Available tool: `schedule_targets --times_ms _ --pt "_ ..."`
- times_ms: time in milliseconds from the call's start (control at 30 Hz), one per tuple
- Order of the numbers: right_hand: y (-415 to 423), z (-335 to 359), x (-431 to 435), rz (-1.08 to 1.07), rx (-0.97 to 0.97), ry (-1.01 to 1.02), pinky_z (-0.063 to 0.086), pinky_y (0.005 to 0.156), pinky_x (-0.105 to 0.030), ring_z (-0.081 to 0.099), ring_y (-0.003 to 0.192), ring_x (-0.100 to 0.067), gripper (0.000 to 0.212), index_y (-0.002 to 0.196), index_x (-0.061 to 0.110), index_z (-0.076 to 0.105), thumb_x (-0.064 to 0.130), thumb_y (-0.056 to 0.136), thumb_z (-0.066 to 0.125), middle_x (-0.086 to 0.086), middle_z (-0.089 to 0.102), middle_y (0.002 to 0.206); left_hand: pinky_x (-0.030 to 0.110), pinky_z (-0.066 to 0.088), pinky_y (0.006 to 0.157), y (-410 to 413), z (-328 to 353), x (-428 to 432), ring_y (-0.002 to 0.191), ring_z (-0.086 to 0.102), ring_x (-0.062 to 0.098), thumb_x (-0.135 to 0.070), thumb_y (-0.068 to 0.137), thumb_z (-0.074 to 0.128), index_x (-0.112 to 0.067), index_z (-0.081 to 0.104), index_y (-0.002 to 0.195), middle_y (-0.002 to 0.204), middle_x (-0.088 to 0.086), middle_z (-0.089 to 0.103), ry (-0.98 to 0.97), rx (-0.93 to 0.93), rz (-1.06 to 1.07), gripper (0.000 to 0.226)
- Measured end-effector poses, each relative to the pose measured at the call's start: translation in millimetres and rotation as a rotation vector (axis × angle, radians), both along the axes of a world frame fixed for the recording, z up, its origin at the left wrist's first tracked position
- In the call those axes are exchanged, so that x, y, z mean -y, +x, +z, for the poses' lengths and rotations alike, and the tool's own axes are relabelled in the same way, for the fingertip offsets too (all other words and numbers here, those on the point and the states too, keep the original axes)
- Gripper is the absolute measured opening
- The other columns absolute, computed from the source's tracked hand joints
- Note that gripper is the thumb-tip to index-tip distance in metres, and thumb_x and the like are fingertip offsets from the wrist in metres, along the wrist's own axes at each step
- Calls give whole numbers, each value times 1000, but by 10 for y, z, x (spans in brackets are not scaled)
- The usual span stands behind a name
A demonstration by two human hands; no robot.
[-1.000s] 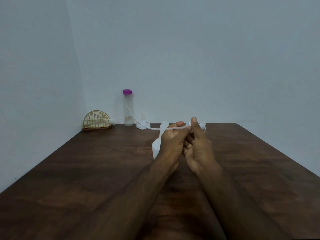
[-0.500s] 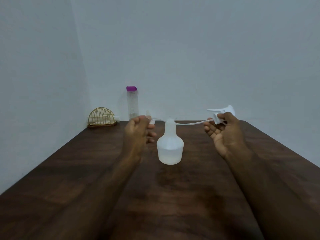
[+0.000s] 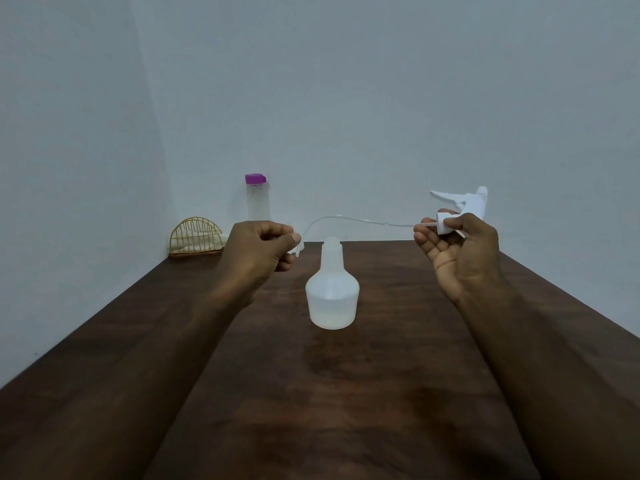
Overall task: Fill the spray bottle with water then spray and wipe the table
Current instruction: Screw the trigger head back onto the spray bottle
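1. The spray head [image 3: 464,206] is gripped by the right hand [image 3: 460,251]
2. Its dip tube [image 3: 349,219] end is pinched by the left hand [image 3: 258,252]
3. The uncapped spray bottle [image 3: 331,292] stands mid-table [image 3: 346,393]; no writing is legible
4. A purple-capped bottle [image 3: 257,199] and wire basket [image 3: 196,239] sit at the far left corner

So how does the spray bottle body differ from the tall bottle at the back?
The spray bottle body is squat and flared with a narrow, uncapped neck; the tall bottle is a slim cylinder closed by a purple cap. The former stands mid-table, the latter against the far wall. Both are translucent and upright.
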State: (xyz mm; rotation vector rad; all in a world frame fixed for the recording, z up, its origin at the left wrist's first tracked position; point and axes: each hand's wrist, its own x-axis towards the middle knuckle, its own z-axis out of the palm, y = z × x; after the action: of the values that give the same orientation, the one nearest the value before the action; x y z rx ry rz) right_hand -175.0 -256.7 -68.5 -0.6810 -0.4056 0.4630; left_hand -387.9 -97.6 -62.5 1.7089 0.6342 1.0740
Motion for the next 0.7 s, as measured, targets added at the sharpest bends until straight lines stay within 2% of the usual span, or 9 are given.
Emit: schedule_targets --times_ms 100,267,533,700 --pt "19 3 30 -1 9 16 60 72 -31 67 71 -25 17 93 5 57 3 90 41 -16 61 84 25 53 54 41 12 -4 56 59 13 -11 88 69 -7 72 85 68 12 67 35 -104 -30 5" --pt "41 17 43 8 -16 69 59 72 -32 66 71 -26 20 91 5 57 3 89 38 -16 61 83 23 48 50 219 63 -42 61 60 15 -13 85 72 -6 75 81 77 14 71 53 -206 -50 8" --pt "158 -27 22 14 -123 145 57 77 -34 68 70 -27 18 93 3 55 3 89 37 -19 61 89 14 48 53 613 203 -90 68 60 11 -13 88 70 -4 73 91 83 3 71 168 -136 -91 10" --pt "209 -114 -7 8 -154 136 59 73 -34 68 73 -28 18 96 2 54 4 90 38 -20 60 91 11 46 58 758 140 -151 71 62 6 -11 86 71 -9 73 89 84 -2 71 200 -127 -65 4"
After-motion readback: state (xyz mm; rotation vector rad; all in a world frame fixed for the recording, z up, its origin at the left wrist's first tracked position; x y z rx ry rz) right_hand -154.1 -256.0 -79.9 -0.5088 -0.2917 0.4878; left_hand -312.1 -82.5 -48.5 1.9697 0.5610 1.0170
